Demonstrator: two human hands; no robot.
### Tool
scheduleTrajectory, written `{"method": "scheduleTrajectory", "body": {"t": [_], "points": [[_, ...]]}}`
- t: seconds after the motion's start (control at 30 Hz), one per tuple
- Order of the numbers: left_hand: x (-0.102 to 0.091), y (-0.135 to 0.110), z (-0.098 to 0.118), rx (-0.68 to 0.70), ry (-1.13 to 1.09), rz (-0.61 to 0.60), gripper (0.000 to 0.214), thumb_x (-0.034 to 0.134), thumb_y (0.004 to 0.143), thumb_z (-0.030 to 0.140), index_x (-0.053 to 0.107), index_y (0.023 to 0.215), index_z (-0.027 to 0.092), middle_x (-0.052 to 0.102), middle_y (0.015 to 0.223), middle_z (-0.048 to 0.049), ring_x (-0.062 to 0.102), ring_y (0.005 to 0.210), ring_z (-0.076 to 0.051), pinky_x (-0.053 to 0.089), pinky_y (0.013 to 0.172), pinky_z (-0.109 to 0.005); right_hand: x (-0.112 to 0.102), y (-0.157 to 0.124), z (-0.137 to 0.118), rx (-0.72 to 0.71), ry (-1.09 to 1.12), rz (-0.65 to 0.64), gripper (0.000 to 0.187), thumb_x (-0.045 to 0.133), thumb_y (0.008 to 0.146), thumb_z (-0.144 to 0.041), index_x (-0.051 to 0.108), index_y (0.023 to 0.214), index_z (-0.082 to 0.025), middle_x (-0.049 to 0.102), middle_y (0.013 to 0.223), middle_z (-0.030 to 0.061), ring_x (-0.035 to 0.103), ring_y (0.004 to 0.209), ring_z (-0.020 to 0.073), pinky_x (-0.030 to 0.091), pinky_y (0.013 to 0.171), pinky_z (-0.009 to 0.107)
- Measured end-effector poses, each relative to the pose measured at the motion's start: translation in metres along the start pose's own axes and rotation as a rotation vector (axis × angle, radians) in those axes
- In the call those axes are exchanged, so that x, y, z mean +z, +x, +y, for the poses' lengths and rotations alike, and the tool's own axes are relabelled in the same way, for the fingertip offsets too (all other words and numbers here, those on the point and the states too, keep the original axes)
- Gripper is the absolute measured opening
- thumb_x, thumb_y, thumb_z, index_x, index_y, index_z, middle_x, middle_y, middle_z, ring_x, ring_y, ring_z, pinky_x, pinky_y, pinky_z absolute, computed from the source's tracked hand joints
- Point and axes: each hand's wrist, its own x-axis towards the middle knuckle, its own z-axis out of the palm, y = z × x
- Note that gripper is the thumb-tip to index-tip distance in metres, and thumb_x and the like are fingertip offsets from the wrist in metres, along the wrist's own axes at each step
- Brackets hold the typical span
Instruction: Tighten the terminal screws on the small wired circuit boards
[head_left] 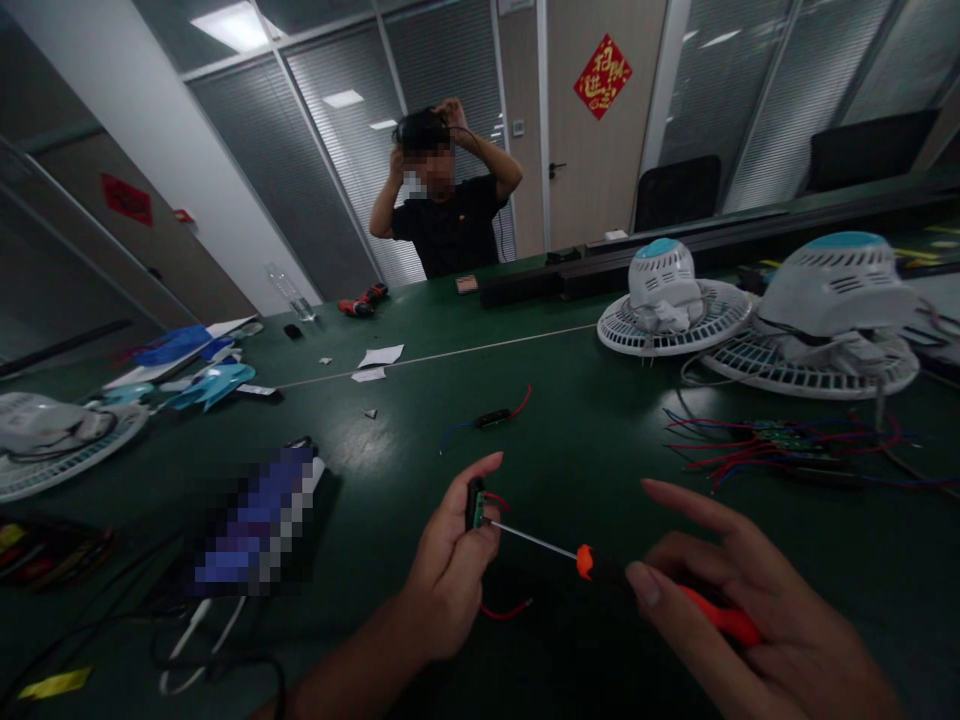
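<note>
My left hand point(450, 565) is closed around a small black part with a green circuit board point(475, 503) and red wires point(504, 608) hanging from it. My right hand point(750, 620) grips an orange-handled screwdriver point(600, 570), index finger stretched out. The thin metal shaft points left, and its tip meets the small part. Both hands hover low over the dark green table point(585, 450), near its front edge.
Two white fan assemblies point(675, 300) point(832, 320) lie at the right, with a tangle of red and blue wires point(780, 445) in front. A loose wired part point(491, 418) lies mid-table. Another fan grille point(52, 440) and blue blades point(210, 385) lie left. A person stands across the table.
</note>
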Motion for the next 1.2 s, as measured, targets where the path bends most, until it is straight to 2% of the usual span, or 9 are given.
{"method": "scheduleTrajectory", "body": {"t": [0.07,0.23,0.33,0.63,0.87,1.1,1.2], "points": [[0.0005,-0.0004,0.0002,0.006,-0.003,-0.011,0.049,0.040,0.081,0.016,0.036,0.131,0.017,0.039,0.060,0.0036,0.032,0.050,-0.010,0.028,0.048,-0.025,-0.0003,-0.0008,-0.0001,0.025,0.035,0.002,0.038,0.049,0.082,-0.040,0.041,0.116,-0.026,0.066,0.066,-0.0041,0.063,0.054,0.0113,0.048,0.047,0.017],[0.0016,-0.0002,0.0012,0.004,-0.019,-0.009,0.050,0.040,0.081,0.015,0.036,0.130,0.017,0.039,0.061,0.0036,0.032,0.051,-0.010,0.028,0.049,-0.025,0.0007,-0.0020,0.0004,0.149,0.116,-0.078,0.040,0.035,0.087,-0.044,0.044,0.119,-0.022,0.060,0.048,-0.0053,0.054,0.035,0.0111,0.042,0.033,0.019],[0.0015,0.0000,0.0019,-0.004,-0.017,0.004,0.049,0.040,0.081,0.016,0.037,0.130,0.017,0.040,0.061,0.0034,0.033,0.051,-0.010,0.028,0.050,-0.025,0.0015,-0.0018,0.0002,0.185,0.090,-0.090,0.041,0.036,0.087,-0.044,0.046,0.119,-0.022,0.056,0.042,-0.0067,0.053,0.033,0.0115,0.040,0.031,0.019],[0.0005,0.0003,0.0000,0.003,0.028,0.000,0.050,0.040,0.080,0.016,0.036,0.130,0.017,0.041,0.062,0.0030,0.034,0.052,-0.011,0.030,0.050,-0.025,-0.0015,-0.0002,0.0017,-0.013,-0.034,-0.056,0.034,0.043,0.085,-0.034,0.040,0.117,-0.022,0.062,0.056,-0.0065,0.059,0.045,0.0115,0.047,0.042,0.021],[0.0002,0.0001,0.0005,0.001,0.051,-0.002,0.050,0.039,0.080,0.014,0.036,0.129,0.019,0.042,0.063,0.0024,0.035,0.053,-0.011,0.030,0.050,-0.025,-0.0012,0.0015,0.0038,-0.002,-0.009,-0.073,0.039,0.045,0.083,-0.033,0.036,0.119,-0.024,0.063,0.062,-0.0053,0.058,0.045,0.0116,0.046,0.042,0.022],[-0.0004,0.0004,0.0033,-0.004,0.128,-0.039,0.045,0.039,0.081,0.015,0.037,0.126,0.022,0.043,0.067,0.0024,0.036,0.054,-0.011,0.031,0.051,-0.024,-0.0004,0.0017,-0.0003,0.019,-0.022,-0.047,0.036,0.046,0.083,-0.034,0.039,0.117,-0.025,0.063,0.061,-0.0064,0.054,0.039,0.0102,0.041,0.035,0.022],[0.0006,-0.0005,0.0054,-0.021,0.155,-0.018,0.044,0.040,0.082,0.015,0.035,0.125,0.024,0.044,0.071,0.0020,0.038,0.056,-0.011,0.032,0.052,-0.024,-0.0007,0.0045,-0.0015,0.014,-0.043,-0.050,0.035,0.047,0.082,-0.035,0.041,0.115,-0.026,0.065,0.063,-0.0055,0.057,0.042,0.0112,0.042,0.037,0.022]]}}
